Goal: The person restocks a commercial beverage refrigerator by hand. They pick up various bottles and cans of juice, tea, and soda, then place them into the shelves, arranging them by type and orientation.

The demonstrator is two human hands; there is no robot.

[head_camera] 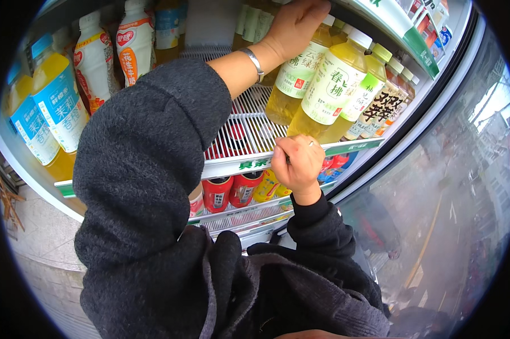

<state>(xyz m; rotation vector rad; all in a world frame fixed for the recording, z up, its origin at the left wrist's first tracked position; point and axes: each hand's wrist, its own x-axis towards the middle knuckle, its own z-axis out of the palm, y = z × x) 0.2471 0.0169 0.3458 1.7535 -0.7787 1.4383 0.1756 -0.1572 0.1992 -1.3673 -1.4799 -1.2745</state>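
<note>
My left hand [296,26], with a silver bangle at the wrist, reaches over the upper shelf to the shoulder of a yellow-green tea bottle [299,72]. Its fingertips are partly hidden, so whether it grips the bottle is unclear. My right hand [299,163], wearing a ring, has its fingers curled over the white front edge [227,166] of the wire shelf. Just above its knuckles stands the base of another tea bottle [333,84] with a white cap and pale green label. Both bottles look tilted in this bent view.
Left of my arm stand orange drink bottles [60,91] with blue labels and white milk-drink bottles [134,40]. Brown-capped-off rows of drinks [384,101] fill the right side. Red cans [216,195] sit on the shelf below. A glass door [411,220] stands to the right.
</note>
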